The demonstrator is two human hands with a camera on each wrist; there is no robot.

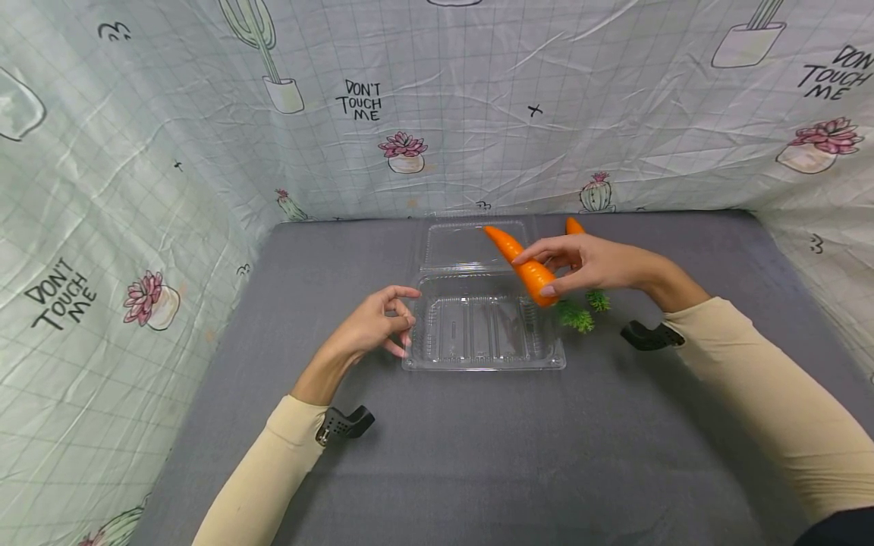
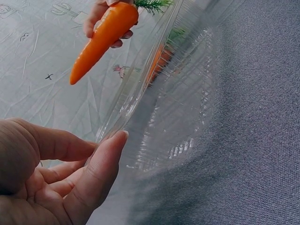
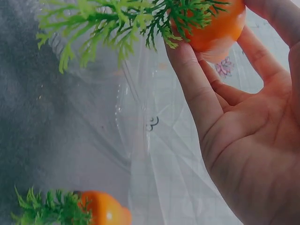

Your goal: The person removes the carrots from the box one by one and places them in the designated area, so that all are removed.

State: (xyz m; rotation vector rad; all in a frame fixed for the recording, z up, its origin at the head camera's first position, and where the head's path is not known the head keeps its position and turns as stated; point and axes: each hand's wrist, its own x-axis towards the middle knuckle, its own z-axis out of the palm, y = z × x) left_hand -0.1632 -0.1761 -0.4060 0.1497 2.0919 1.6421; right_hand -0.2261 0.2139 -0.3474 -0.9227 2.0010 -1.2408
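Note:
An orange carrot (image 1: 507,246) with leafy green tops (image 3: 112,28) is held by my right hand (image 1: 590,262), thumb and fingers round its thick end. It hangs tilted above the right side of a clear plastic container (image 1: 478,369), narrow tip toward the back left. The container stands open, its hinged lid (image 1: 451,249) folded out behind. At the left rim, my left hand (image 1: 372,322) pinches the plastic between thumb and forefinger, as the left wrist view shows. A second carrot (image 1: 574,225) lies to the container's right, mostly hidden behind my right hand; its leaves (image 1: 598,300) show below.
Grey cloth (image 1: 478,447) covers the table. A pale curtain (image 1: 464,98) printed with cacti and lettering rises along the back and both sides, close behind the lid. A black wrist mount (image 1: 652,336) sticks out from the right sleeve, another (image 1: 348,422) from the left.

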